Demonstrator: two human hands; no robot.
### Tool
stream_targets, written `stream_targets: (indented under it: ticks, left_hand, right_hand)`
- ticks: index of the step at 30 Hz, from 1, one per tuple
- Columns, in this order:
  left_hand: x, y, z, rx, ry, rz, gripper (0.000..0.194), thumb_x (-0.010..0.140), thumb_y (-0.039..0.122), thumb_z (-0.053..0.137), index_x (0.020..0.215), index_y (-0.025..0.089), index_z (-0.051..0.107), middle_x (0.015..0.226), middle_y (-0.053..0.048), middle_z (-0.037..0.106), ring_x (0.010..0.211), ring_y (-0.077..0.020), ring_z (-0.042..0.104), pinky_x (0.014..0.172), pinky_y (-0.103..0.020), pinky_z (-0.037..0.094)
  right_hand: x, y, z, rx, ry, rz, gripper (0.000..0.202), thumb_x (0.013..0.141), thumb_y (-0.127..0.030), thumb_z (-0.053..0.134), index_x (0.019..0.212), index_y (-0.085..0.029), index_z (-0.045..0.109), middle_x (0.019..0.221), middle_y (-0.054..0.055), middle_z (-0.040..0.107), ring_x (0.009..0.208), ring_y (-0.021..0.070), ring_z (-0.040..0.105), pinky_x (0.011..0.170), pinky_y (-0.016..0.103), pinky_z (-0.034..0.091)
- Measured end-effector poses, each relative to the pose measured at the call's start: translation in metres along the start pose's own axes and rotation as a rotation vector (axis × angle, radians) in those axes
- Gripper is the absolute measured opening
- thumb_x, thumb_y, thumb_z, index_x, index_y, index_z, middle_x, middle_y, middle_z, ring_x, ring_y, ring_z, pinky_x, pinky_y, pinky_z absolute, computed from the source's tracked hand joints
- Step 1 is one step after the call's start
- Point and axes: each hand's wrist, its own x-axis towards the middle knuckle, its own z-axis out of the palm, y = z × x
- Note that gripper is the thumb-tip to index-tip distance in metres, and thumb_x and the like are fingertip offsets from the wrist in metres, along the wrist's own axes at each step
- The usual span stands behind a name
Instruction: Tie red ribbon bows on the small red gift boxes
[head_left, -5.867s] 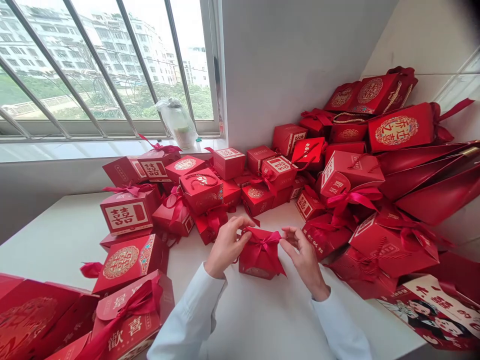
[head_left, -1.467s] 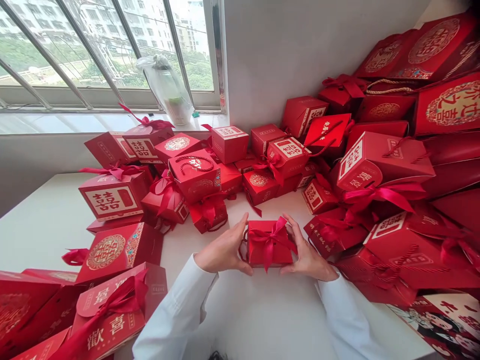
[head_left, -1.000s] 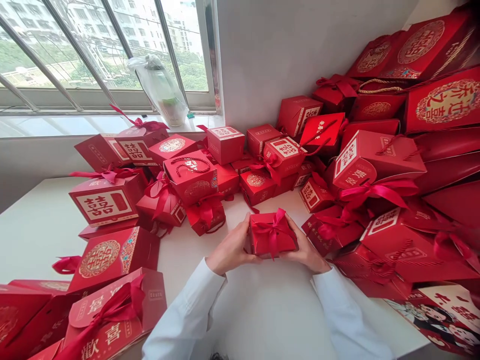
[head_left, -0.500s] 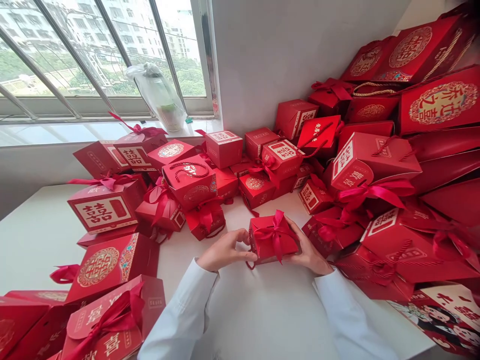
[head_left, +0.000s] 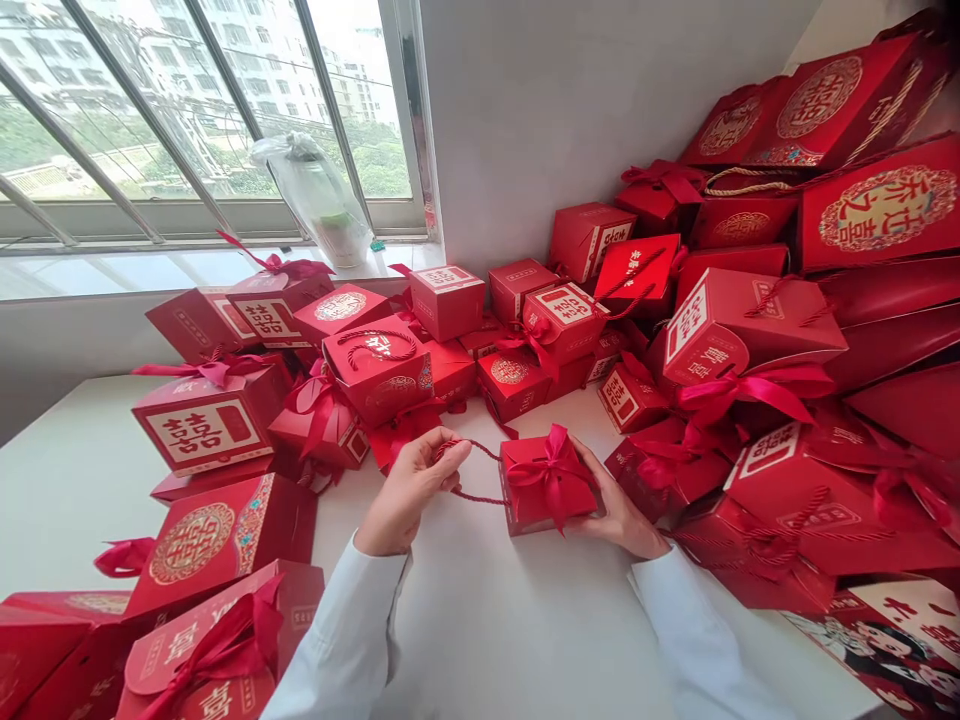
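Note:
A small red gift box (head_left: 540, 508) with a ribbon bow (head_left: 553, 468) on its top is in front of me, over the white table. Along its right side, my right hand (head_left: 616, 505) is closed, thumb behind and fingers near the front lower edge. My left hand (head_left: 416, 485) pinches the twisted red cord handle (head_left: 480, 497) and stretches it out from the box's left side. The cord forms a loop between box and fingers. Behind my left hand lies another red box with a bow (head_left: 390, 435), partly covered by the hand.
Red gift boxes (head_left: 202, 425) crowd the table (head_left: 480, 630) on the left, back and right. Larger red bags (head_left: 877, 205) are stacked at the back right. On the windowsill (head_left: 225, 268) stands a cup in a clear plastic bag (head_left: 319, 205), before a barred window.
My left hand has moved left, away from the box's side, and drawn the cord handle out into a taut loop. My right hand keeps its hold on the box.

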Motion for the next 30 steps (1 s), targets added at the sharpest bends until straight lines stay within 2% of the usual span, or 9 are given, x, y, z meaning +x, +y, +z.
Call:
stream_targets:
  ticks: [3,6,11,13,16,19,22,25,30]
  left_hand:
    - [-0.004,0.003,0.003,0.173,0.022,0.025,0.031,0.080,0.050,0.054,0.083,0.019,0.051,0.060,0.007,0.038,0.051,-0.0086,0.034,0.046,-0.019,0.030]
    - [-0.009,0.005,0.003,0.384,0.028,0.056,0.028,0.083,0.047,0.050,0.081,0.019,0.055,0.057,0.005,0.039,0.052,-0.0098,0.033,0.045,-0.019,0.027]
    - [-0.016,0.011,-0.002,0.459,0.127,0.129,0.025,0.086,0.041,0.046,0.079,0.019,0.055,0.061,0.004,0.046,0.055,-0.0107,0.038,0.051,-0.021,0.032]
    - [-0.016,0.011,-0.002,0.525,0.181,0.180,0.022,0.085,0.039,0.047,0.081,0.020,0.057,0.068,0.001,0.051,0.060,-0.0121,0.044,0.058,-0.023,0.036]
    - [-0.012,0.007,0.004,0.599,0.220,0.257,0.022,0.084,0.038,0.050,0.084,0.020,0.063,0.084,-0.003,0.054,0.068,-0.0138,0.049,0.063,-0.025,0.039]
    - [-0.006,-0.002,0.017,0.490,0.162,0.263,0.026,0.085,0.041,0.049,0.092,0.021,0.065,0.084,-0.002,0.053,0.062,-0.0119,0.048,0.058,-0.024,0.037]
    - [0.000,-0.011,0.030,0.345,0.087,0.192,0.030,0.085,0.042,0.050,0.100,0.020,0.063,0.073,0.000,0.052,0.055,-0.0104,0.045,0.055,-0.023,0.035]
    - [0.005,-0.018,0.037,0.220,0.022,0.105,0.033,0.083,0.041,0.054,0.105,0.018,0.060,0.065,0.002,0.050,0.055,-0.0108,0.043,0.053,-0.022,0.033]
    - [0.009,-0.022,0.037,0.011,-0.082,-0.007,0.041,0.077,0.040,0.060,0.108,0.015,0.056,0.059,0.003,0.051,0.055,-0.0109,0.040,0.052,-0.021,0.031]
  right_hand:
    - [-0.001,0.004,-0.001,0.006,-0.009,0.005,0.098,0.070,-0.020,0.072,0.149,-0.027,0.015,0.150,0.009,0.028,0.136,0.0273,0.029,0.111,0.041,0.026]
    - [-0.002,0.004,-0.001,0.012,-0.014,0.009,0.097,0.070,-0.019,0.072,0.149,-0.027,0.015,0.149,0.009,0.031,0.135,0.0276,0.031,0.110,0.041,0.028]
    - [0.000,-0.004,0.002,0.037,-0.057,-0.004,0.095,0.071,-0.025,0.075,0.147,-0.028,0.019,0.148,0.009,0.032,0.134,0.0285,0.032,0.110,0.042,0.027]
    - [0.000,-0.005,0.002,0.092,-0.097,-0.004,0.097,0.068,-0.032,0.079,0.146,-0.030,0.022,0.149,0.008,0.030,0.135,0.0282,0.030,0.111,0.042,0.025]
    - [0.000,0.000,0.001,0.260,-0.089,-0.028,0.095,0.065,-0.054,0.077,0.144,-0.031,0.028,0.151,0.006,0.027,0.138,0.0277,0.024,0.112,0.041,0.024]
    - [0.005,0.009,0.002,0.402,0.078,0.016,0.064,0.082,-0.064,0.052,0.134,-0.027,0.046,0.143,0.009,0.041,0.133,0.0277,0.033,0.108,0.044,0.030]
    - [0.013,0.013,0.004,0.411,0.238,0.098,0.042,0.091,-0.053,0.045,0.115,-0.023,0.060,0.126,0.010,0.056,0.120,0.0272,0.048,0.101,0.044,0.036]
    - [0.021,0.007,0.005,0.391,0.214,0.146,0.032,0.085,-0.045,0.059,0.108,-0.022,0.062,0.112,0.008,0.064,0.104,0.0241,0.057,0.091,0.038,0.043]
    - [0.033,-0.008,0.007,0.391,0.128,0.199,0.026,0.077,-0.034,0.070,0.099,-0.021,0.066,0.097,0.003,0.066,0.090,0.0181,0.059,0.079,0.027,0.045]
